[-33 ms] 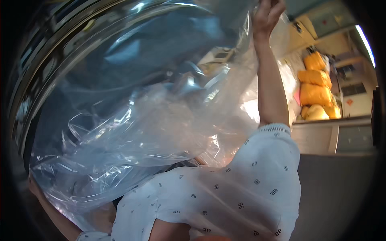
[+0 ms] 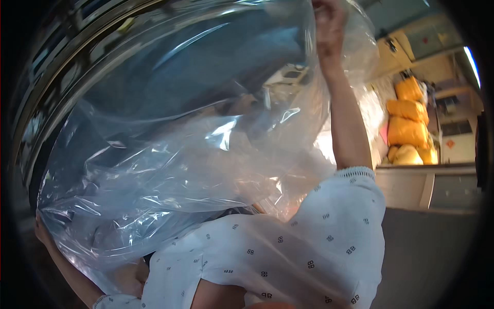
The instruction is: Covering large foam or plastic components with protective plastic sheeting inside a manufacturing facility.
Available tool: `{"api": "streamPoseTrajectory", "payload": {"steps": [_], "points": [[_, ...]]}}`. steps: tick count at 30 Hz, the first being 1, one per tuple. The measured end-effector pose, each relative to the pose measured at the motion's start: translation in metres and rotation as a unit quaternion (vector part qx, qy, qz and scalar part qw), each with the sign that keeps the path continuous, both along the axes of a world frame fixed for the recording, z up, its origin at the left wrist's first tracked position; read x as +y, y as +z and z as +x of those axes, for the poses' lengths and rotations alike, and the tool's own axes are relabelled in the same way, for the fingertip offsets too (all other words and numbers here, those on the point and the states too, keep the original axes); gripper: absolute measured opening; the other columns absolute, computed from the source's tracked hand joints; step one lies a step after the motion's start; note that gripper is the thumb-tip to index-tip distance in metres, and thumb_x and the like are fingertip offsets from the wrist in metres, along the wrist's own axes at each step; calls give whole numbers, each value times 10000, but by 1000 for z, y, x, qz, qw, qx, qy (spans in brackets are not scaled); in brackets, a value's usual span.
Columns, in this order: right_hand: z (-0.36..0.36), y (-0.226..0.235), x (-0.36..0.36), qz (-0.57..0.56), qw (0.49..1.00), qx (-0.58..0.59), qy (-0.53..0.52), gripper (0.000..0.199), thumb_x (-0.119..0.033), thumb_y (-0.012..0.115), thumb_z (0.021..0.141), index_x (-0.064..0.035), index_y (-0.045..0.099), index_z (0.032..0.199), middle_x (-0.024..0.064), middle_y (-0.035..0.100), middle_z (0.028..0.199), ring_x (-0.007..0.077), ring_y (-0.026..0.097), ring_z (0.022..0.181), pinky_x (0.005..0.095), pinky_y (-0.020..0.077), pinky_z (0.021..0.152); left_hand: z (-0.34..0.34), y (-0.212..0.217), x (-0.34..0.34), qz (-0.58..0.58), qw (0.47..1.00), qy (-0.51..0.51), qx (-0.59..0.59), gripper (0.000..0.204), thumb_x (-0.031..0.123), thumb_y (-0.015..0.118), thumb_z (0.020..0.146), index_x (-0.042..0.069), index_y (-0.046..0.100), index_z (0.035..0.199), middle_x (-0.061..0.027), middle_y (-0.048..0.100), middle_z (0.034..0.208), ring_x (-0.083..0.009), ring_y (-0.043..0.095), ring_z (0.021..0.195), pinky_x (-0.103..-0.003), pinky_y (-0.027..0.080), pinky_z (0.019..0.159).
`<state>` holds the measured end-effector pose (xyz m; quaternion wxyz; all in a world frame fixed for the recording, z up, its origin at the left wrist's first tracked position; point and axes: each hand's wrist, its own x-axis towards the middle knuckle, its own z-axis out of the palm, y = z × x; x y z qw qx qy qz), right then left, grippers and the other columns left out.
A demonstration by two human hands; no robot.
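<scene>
A large sheet of clear, crinkled plastic film (image 2: 180, 170) stretches across the space before me; I cannot tell whether it is a single layer or a bag. My right hand (image 2: 330, 31), raised at the far top with the arm stretched out, is closed on the film's upper edge, its fingers slightly blurred. Low at the far left, my left hand (image 2: 43, 232) pinches a corner where the film draws together in folds. Its fingertips are dim and partly hidden. Between both hands the film hangs loose and shiny, reaching close to my white patterned shirt (image 2: 288, 252).
Curved metal rails (image 2: 56, 67) run along the left. Stacked orange bundles (image 2: 407, 131) stand at the right, beyond a low partition (image 2: 404, 188). A bright lamp (image 2: 471, 64) shines at the upper right. A pale boxy object (image 2: 285, 74) shows through the film.
My right hand has shifted a little left and down in the picture, and the film near it has billowed out on its right side. My left hand stays almost where it was.
</scene>
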<state>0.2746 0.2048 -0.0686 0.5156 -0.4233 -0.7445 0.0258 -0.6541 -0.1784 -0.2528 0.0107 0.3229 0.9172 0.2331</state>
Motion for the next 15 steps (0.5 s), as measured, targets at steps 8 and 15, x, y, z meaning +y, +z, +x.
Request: {"api": "streamPoseTrajectory", "payload": {"steps": [8, 15], "points": [[-27, -130, 91, -103, 936, -321, -101, 466, -423, 434, 889, -134, 469, 1253, 116, 444, 1310, 296, 394, 1222, 387, 331, 988, -26, 32, -104, -111, 965, -52, -230, 459, 358, 369, 922, 29, 550, 1186, -106, 589, 1143, -197, 533, 1069, -307, 367, 950], [132, -131, 166, -470, 869, -86, -127, 590, -473, 295, 921, -26, 460, 1270, 177, 492, 1254, 311, 458, 1162, 341, 329, 990, 112, 58, 37, 160, 983, 77, 39, 453, 464, 626, 772, 79, 672, 1006, -46, 662, 936, -136, 589, 896, -260, 417, 813]]}}
